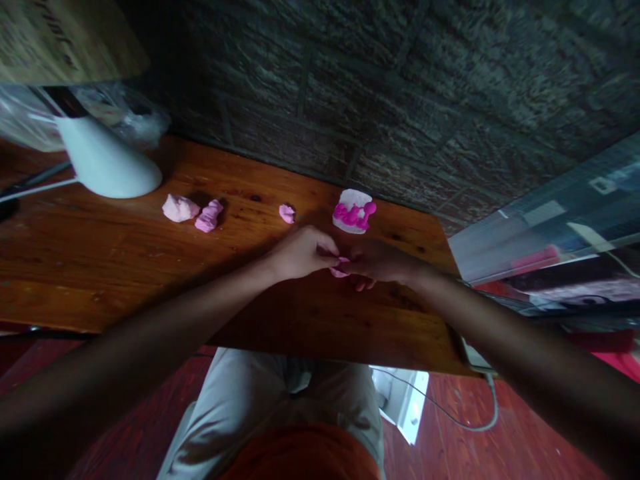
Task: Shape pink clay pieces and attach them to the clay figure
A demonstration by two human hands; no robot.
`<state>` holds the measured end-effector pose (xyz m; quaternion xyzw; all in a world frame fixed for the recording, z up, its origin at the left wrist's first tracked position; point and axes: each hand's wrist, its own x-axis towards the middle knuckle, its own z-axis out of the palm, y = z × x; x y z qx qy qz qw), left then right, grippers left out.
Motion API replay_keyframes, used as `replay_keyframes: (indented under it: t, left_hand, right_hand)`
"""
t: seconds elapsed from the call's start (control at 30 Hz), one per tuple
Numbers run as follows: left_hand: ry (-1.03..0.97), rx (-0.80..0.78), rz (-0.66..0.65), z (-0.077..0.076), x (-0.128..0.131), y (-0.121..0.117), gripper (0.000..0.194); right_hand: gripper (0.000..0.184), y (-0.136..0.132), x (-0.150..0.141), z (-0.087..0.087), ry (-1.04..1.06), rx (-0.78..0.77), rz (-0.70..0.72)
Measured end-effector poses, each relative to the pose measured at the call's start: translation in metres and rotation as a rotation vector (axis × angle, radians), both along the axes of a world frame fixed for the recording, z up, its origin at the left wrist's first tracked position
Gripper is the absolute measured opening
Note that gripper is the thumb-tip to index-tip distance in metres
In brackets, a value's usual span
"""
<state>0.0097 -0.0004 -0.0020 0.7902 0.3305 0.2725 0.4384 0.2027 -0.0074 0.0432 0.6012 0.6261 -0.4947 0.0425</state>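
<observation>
Over the wooden table, my left hand [304, 253] pinches one side of a small pink piece of modelling clay [340, 268]. My right hand [381, 260] grips the same piece from the other side, its fingers partly in shadow. Just beyond my hands lies a flat white clay shape [356, 196] with bright magenta clay bits [354, 216] on its lower part. A small pink lump [287, 213] rests to the left of it. Farther left, a pale pink lump [180, 208] sits beside a pink, ridged clay lump [209, 216].
A white lamp base [113, 163] with a tan shade [70, 40] stands at the left, a clear plastic bag [135, 120] behind it. A dark brick-patterned wall [320, 93] borders the table [150, 267]. A cable [493, 407] hangs off its right side; clear bins [565, 207] stand right.
</observation>
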Motion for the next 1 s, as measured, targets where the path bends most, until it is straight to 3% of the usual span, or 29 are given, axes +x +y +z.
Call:
replay_keyframes:
  t: [0.17, 0.43, 0.73, 1.0]
  left_hand:
    - [-0.008, -0.009, 0.053, -0.002, 0.003, -0.002, 0.013]
    - [-0.011, -0.037, 0.058, -0.006, 0.004, -0.001, 0.013]
    - [-0.014, -0.042, 0.062, -0.006, 0.004, -0.001, 0.015]
    - [-0.002, -0.046, 0.029, -0.001, 0.004, -0.005, 0.015]
  right_hand:
    - [0.040, 0.001, -0.002, 0.002, -0.043, -0.065, -0.022]
    - [0.031, 0.004, -0.005, 0.003, -0.075, -0.131, -0.098]
    - [0.038, 0.005, 0.000, 0.010, -0.129, -0.156, -0.079]
    - [0.029, 0.013, 0.001, 0.008, -0.133, -0.202, -0.069]
